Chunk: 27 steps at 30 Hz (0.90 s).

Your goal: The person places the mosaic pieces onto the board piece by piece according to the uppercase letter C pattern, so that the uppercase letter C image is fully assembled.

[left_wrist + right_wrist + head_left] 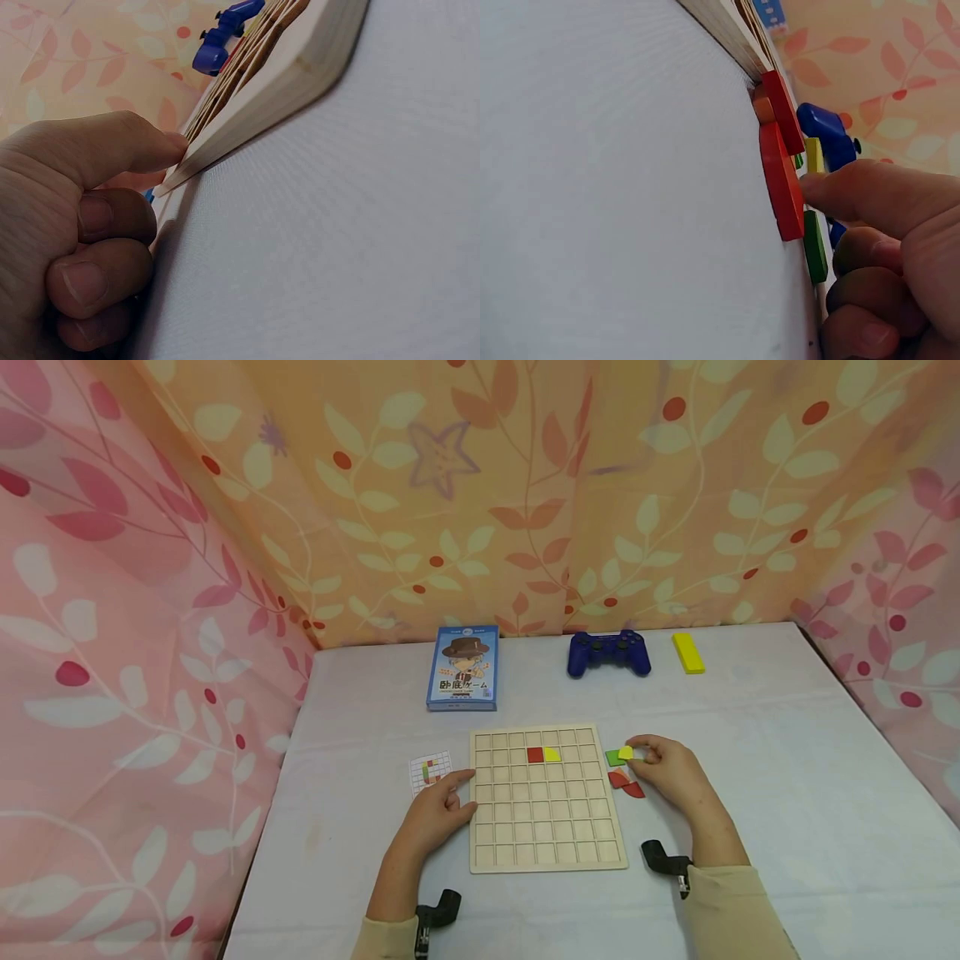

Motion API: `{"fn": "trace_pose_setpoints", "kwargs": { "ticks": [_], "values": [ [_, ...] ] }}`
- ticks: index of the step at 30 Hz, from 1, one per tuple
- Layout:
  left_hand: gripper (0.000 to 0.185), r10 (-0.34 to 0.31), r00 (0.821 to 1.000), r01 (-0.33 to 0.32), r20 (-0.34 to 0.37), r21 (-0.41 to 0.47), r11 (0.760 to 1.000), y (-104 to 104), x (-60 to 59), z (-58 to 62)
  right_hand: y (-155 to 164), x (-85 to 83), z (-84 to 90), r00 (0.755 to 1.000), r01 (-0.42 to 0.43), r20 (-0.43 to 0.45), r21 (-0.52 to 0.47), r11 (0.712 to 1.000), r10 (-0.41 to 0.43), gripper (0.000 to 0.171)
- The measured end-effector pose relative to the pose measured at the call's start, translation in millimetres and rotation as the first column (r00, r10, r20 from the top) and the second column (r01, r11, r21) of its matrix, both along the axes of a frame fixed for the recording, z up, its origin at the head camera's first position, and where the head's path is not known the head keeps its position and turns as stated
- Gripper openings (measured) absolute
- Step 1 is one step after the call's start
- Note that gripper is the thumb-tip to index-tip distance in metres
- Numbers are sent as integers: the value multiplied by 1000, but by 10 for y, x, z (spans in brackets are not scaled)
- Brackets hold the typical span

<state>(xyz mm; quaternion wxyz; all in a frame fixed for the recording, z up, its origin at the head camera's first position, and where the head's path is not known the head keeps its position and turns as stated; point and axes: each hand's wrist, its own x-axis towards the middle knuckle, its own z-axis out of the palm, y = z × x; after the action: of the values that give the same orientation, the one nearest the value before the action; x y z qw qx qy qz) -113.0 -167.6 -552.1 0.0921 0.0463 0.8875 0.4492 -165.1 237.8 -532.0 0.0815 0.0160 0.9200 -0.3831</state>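
The right hand [670, 770] rests on the white tablecloth [787, 793] just right of the board, its thumb and forefinger pinching a small yellow quarter-round tile [626, 752] that sits above a flat green square tile [614, 759]; the right wrist view shows the forefinger stretched out to the yellow piece while the other fingers curl under. Just below lie two red curved tiles [626, 784], touching each other and close to the board's right edge. The left hand [435, 817] is loosely fisted at the left edge of the pale wooden grid board [547, 797], forefinger tip pressed against its rim and holding nothing, so it seems to be steadying the board. On the board, a red square tile [535, 755] and a yellow quarter-round tile [552, 755] sit side by side in the second row. The tiles look light, stiff and smooth-faced, likely to slide on the cloth, so a pinch across opposite edges looks surer than a press from above. Beside the left hand lies a small printed pattern card [431, 771]. Farther back stand a blue card-game box [463, 667], a dark blue game controller [608, 653] and a yellow rectangular block [687, 652].
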Motion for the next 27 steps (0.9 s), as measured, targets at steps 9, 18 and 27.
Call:
{"fn": "trace_pose_setpoints", "kwargs": {
  "ticks": [9,18,27],
  "values": [
    [51,-8,1000,8,-17,0,1000,-4,5,2,-17,38,181,1000,19,16,-58,998,-18,39],
    [51,-9,1000,9,-10,-4,1000,-14,8,14,-166,-14,525,997,-24,-71,-98,995,17,35],
    [51,-9,1000,9,-20,-2,1000,-6,19,8,-323,-42,779,994,-49,-100,-135,990,36,36]
  ]
}}
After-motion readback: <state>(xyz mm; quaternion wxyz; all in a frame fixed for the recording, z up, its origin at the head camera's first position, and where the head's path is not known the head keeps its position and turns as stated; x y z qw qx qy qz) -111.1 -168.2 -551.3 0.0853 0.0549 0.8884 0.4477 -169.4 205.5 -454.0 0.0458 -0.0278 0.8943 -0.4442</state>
